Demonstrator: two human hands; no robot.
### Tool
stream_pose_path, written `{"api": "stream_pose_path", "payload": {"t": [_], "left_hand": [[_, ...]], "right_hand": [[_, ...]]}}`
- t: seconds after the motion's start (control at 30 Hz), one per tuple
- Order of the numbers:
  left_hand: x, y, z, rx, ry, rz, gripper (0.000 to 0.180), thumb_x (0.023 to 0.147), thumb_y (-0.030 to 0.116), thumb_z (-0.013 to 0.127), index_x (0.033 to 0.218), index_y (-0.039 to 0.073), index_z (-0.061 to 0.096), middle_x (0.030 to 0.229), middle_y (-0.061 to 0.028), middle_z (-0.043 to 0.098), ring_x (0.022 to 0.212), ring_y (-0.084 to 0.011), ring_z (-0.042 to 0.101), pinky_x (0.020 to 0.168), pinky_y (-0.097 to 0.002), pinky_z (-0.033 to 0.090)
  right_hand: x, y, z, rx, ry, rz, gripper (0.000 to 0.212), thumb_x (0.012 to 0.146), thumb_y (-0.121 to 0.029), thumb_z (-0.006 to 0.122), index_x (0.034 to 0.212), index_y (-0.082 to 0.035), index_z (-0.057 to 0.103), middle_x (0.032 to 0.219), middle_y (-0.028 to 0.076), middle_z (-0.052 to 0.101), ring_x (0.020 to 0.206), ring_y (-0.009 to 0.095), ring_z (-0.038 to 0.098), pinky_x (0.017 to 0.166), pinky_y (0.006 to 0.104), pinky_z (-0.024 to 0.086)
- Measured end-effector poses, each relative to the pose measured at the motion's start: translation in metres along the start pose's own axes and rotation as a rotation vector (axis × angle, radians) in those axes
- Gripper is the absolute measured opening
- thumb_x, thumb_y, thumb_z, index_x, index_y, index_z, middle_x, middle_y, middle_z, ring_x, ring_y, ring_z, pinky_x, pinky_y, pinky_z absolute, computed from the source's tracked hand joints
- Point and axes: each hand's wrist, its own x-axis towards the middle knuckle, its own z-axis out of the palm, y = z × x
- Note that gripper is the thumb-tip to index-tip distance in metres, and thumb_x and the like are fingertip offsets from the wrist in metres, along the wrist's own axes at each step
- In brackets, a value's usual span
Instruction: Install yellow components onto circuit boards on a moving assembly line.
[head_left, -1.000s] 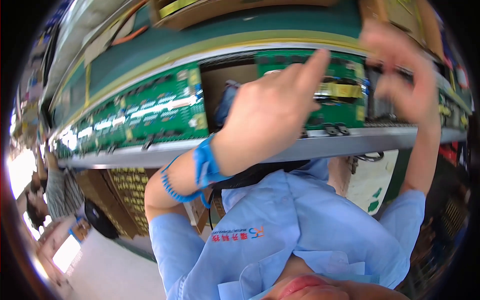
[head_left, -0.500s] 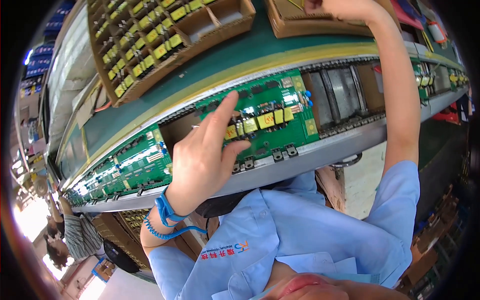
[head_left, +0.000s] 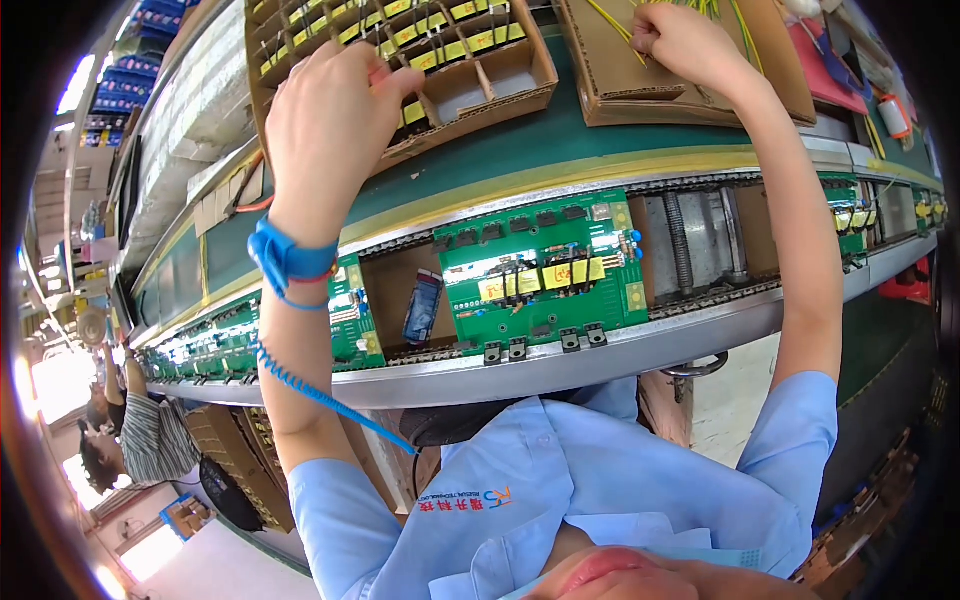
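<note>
My left hand (head_left: 335, 125) is raised over a divided cardboard box (head_left: 480, 115), its thumb apart from the fingers; some fingertips are hidden behind the hand. Rows of yellow-wrapped transformers (head_left: 495, 38) with black leads fill many of the box's cells. At the far right, my right hand (head_left: 685, 45) is closed in a pinch on a thin yellow-green wire (head_left: 615, 28), above a shallow cardboard box (head_left: 640, 105) holding more such wires. Between my arms a green circuit board (head_left: 590, 305) rests on the conveyor rails, carrying yellow-wrapped transformers (head_left: 508, 286) in its middle.
The metal conveyor rail (head_left: 560, 362) runs across in front of me. More green boards (head_left: 215, 345) sit on it to the left, others to the right. A small dark packet (head_left: 422, 308) lies in the gap left of the middle board. A blue coiled cord (head_left: 310, 385) hangs from my left wristband.
My left hand has left the middle board and moved up and left to the transformer box. My right hand stays at the wire box. The whole view has shifted slightly.
</note>
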Motion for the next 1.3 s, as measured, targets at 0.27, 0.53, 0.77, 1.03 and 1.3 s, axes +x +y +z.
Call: {"api": "stream_pose_path", "payload": {"t": [0.27,0.53,0.77,1.03,1.3], "left_hand": [[-0.015,-0.005,0.017,-0.193,-0.053,0.009,0.024,0.078,0.024,0.077,0.083,0.004,0.064,0.088,-0.0134,0.063,0.083,-0.0345,0.062,0.073,-0.0440,0.048],[-0.020,-0.052,-0.027,-0.990,0.167,-0.295,0.024,0.096,0.022,0.065,0.095,-0.002,0.063,0.104,-0.0088,0.070,0.091,-0.0149,0.065,0.083,-0.0245,0.052],[-0.017,-0.070,-0.006,-0.206,0.214,-0.331,0.029,0.097,0.028,0.060,0.118,0.009,0.063,0.098,-0.0138,0.071,0.088,-0.0280,0.070,0.076,-0.0362,0.052],[-0.024,-0.066,-0.006,-0.127,0.039,-0.185,0.035,0.094,0.027,0.064,0.128,0.017,0.061,0.109,-0.0117,0.069,0.094,-0.0323,0.068,0.079,-0.0387,0.052],[-0.062,-0.067,-0.033,-0.710,0.208,-0.274,0.039,0.089,0.009,0.071,0.127,0.001,0.062,0.103,-0.0077,0.070,0.091,-0.0114,0.067,0.077,-0.0212,0.053]], "right_hand": [[-0.048,-0.008,-0.051,0.662,0.431,0.054,0.016,0.086,-0.016,0.065,0.085,0.000,0.062,0.076,0.015,0.067,0.068,0.034,0.064,0.062,0.0382,0.051],[-0.134,-0.026,-0.006,1.314,-0.093,-0.254,0.009,0.093,-0.005,0.062,0.101,-0.002,0.062,0.089,0.007,0.071,0.090,0.011,0.067,0.074,0.0235,0.051],[-0.156,-0.032,0.024,0.758,0.023,-0.308,0.012,0.081,-0.008,0.070,0.083,-0.005,0.059,0.090,0.004,0.068,0.083,0.023,0.065,0.068,0.0332,0.050],[-0.157,-0.026,0.036,0.607,-0.009,-0.386,0.013,0.075,0.000,0.071,0.084,-0.003,0.062,0.105,0.005,0.066,0.092,0.023,0.063,0.078,0.0334,0.051],[-0.157,-0.030,0.039,0.562,0.045,-0.449,0.014,0.077,-0.011,0.073,0.088,-0.006,0.065,0.104,0.002,0.066,0.090,0.024,0.064,0.075,0.0356,0.051]]}}
